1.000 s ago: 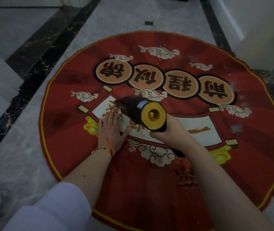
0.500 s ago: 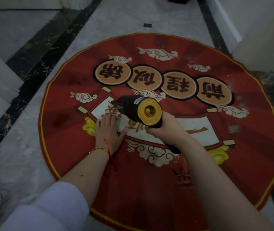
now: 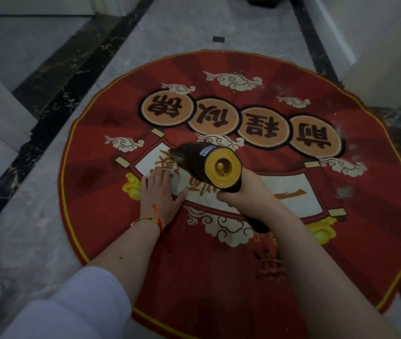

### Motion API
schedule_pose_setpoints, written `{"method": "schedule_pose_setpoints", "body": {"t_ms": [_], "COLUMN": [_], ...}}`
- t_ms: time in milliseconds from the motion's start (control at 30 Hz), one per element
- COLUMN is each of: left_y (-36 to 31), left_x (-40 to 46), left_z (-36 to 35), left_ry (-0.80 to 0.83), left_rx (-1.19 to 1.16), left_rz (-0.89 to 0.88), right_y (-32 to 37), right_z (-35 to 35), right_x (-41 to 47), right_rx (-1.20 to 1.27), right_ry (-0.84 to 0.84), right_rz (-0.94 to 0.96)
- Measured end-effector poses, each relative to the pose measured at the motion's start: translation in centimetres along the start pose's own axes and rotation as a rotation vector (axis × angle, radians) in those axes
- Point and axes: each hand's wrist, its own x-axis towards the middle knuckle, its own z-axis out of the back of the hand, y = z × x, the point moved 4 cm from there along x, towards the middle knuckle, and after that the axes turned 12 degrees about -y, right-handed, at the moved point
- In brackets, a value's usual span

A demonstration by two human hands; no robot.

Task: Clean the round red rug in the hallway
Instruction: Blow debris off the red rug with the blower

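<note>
A grey marble floor [image 3: 170, 33] with black borders is being shown. A round red rug [image 3: 219, 277] is lying directly on it.

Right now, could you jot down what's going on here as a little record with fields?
place: hallway, marble floor
rug: round, red, lies flat on the floor
left hand: flat on the rug, fingers straight
right hand: grips the vacuum's handle
vacuum: handheld, black and yellow, nozzle down on the white scroll print
dirt: pale specks near the rug's right edge
</note>
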Motion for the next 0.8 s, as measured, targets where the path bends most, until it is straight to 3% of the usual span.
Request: {"method": "schedule_pose_setpoints", "body": {"t_ms": [167, 467, 800], "left_y": [0.0, 0.4, 1.3], "left_x": [0.0, -0.2, -0.5], "left_z": [0.3, 0.3, 1.1], "left_ry": [-0.014, 0.018, 0.000], "left_rx": [-0.022, -0.018, -0.020], "left_rz": [-0.006, -0.004, -0.009], "right_y": [-1.1, 0.8, -0.2], "right_z": [1.8, -1.6, -0.6], "right_x": [-3.4, 1.2, -0.9], "right_rx": [-0.038, 0.029, -0.032], "right_ry": [0.034, 0.055, 0.022], "right_rz": [0.022, 0.033, 0.066]}}
